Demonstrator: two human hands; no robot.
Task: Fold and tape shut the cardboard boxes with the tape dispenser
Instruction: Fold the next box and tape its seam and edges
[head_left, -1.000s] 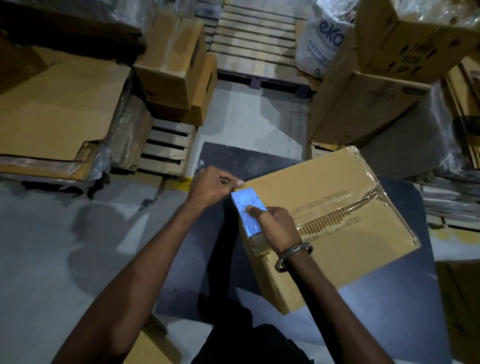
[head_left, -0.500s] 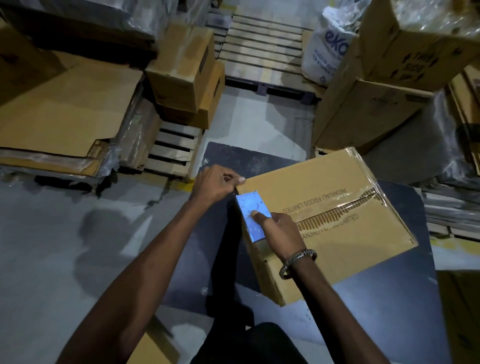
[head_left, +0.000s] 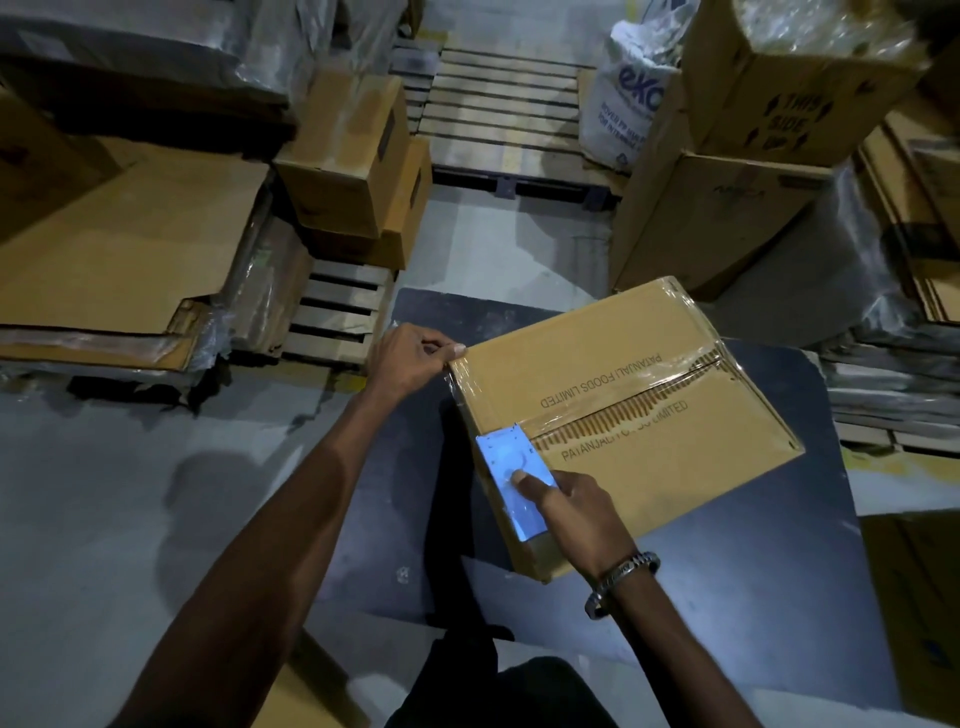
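Left hand (head_left: 410, 358) pinches tape at the box (head_left: 623, 415) corner, right hand (head_left: 576, 514) grips the dispenser (head_left: 511, 480); slack could wrinkle the strip.

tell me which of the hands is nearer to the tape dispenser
Right. The right hand holds the tape dispenser at the box's near edge, finger pressed on it. The left hand pinches the far corner of the cardboard box, apart from the dispenser.
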